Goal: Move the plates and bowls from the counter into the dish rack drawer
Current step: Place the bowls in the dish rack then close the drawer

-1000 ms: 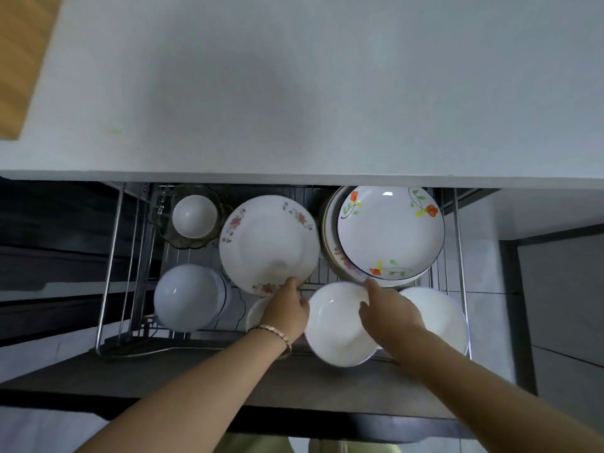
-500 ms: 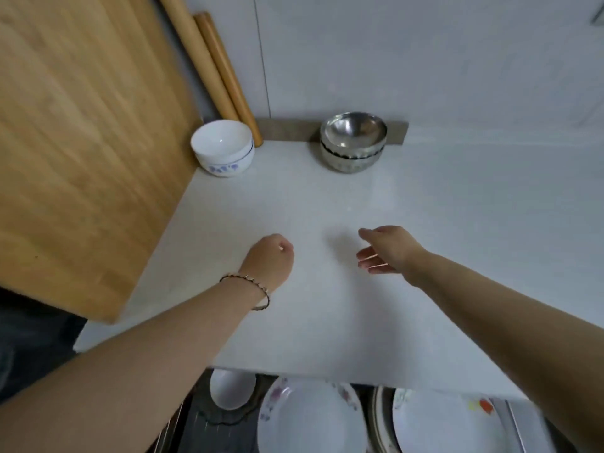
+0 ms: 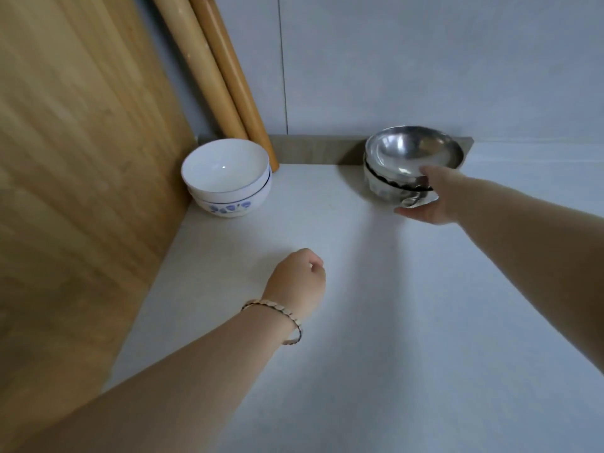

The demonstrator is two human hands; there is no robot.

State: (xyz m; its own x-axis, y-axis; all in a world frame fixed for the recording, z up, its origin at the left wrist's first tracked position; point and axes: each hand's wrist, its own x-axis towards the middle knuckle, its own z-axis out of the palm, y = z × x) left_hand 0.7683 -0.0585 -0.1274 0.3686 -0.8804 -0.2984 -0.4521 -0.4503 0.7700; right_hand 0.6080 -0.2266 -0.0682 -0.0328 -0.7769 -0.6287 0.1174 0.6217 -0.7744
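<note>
Two stacked steel bowls (image 3: 408, 155) stand at the back of the white counter (image 3: 376, 305), against the wall. My right hand (image 3: 428, 199) holds this stack from the right, thumb at the upper rim and fingers under the lower bowl. At the back left corner stand two nested white bowls (image 3: 227, 178), the lower one with blue flowers. My left hand (image 3: 299, 281) hovers over the middle of the counter, fingers loosely curled, holding nothing. The dish rack drawer is out of view.
A big wooden board (image 3: 75, 174) leans upright along the left edge of the counter. Two wooden rolling pins (image 3: 215, 67) lean in the corner behind the white bowls. A grey tiled wall (image 3: 425, 60) closes the back.
My view rose from the drawer to the counter. My right hand reached forward to the steel bowls and took hold of them. My left hand left the drawer's plates and hovers over the counter.
</note>
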